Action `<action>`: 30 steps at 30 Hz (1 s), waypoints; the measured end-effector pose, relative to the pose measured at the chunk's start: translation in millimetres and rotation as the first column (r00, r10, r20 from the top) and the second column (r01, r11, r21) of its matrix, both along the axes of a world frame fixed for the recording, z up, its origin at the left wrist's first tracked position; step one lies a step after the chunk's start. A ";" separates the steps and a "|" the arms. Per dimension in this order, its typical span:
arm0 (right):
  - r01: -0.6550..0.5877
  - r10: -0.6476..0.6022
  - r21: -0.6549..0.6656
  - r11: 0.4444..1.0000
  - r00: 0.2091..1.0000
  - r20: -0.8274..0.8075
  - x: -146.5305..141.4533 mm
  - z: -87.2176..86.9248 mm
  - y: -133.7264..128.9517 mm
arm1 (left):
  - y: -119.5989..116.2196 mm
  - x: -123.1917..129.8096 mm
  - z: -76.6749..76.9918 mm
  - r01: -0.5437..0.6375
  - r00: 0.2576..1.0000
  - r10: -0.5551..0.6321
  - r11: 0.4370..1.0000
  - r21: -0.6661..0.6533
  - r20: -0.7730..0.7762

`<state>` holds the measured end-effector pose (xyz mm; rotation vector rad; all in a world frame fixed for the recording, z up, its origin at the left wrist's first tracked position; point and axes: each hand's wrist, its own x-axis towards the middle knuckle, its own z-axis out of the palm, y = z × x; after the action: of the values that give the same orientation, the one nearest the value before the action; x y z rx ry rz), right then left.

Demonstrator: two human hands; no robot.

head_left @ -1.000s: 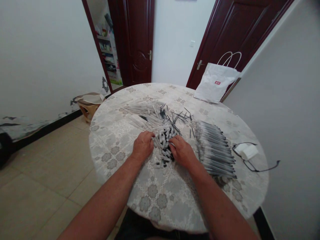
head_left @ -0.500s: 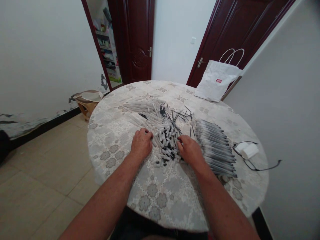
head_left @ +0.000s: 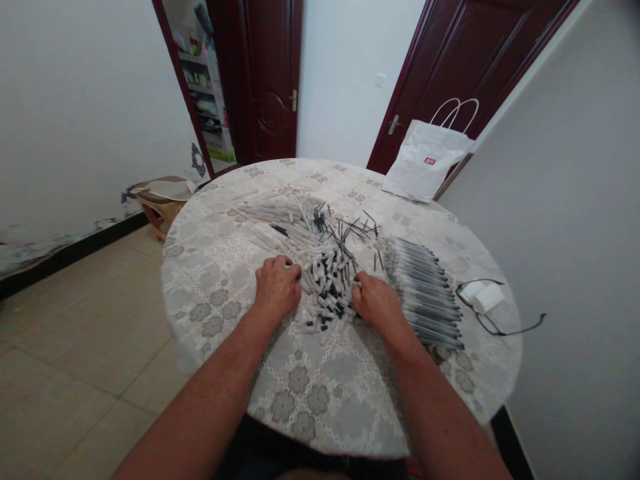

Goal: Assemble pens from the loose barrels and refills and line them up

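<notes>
Caps [head_left: 327, 288] heaped on the tablecloth [head_left: 345, 380] between your left hand [head_left: 279, 287] and right hand [head_left: 376, 301].
Both curl inward, fingertips hard to make out; whether they pinch anything cannot be told. Pens [head_left: 431, 297] beside your right hand blur together.

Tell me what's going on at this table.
A person's left hand and right hand are at either side of a heap of short white and black pieces. Whether either grips one is unclear. Pale tubes and thin dark sticks lie beyond the heap; a row of pen-like sticks lies to the right.
</notes>
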<state>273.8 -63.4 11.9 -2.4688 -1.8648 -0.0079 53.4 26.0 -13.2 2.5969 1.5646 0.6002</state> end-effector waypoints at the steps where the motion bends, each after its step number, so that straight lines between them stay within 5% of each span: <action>1: 0.009 -0.009 -0.009 1.000 1.000 0.001 0.3 0.7 0.0 | -0.6 0.2 1.1 -0.018 1.000 0.018 1.000 -0.006 -0.014; 10: 0.037 -0.037 -0.011 0.999 0.999 0.010 5.7 -0.5 -0.9 | -4.4 1.3 10.9 -0.081 0.986 0.065 0.992 -0.101 -0.155; 30: 0.224 -0.225 0.019 0.974 0.973 0.049 -6.4 -7.8 26.7 | -9.1 -1.0 21.2 -0.216 0.968 0.185 0.959 -0.184 -0.171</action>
<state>267.4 -36.7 4.1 -2.6791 -1.5853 -0.0921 52.4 17.0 8.1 2.4020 1.8444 0.2397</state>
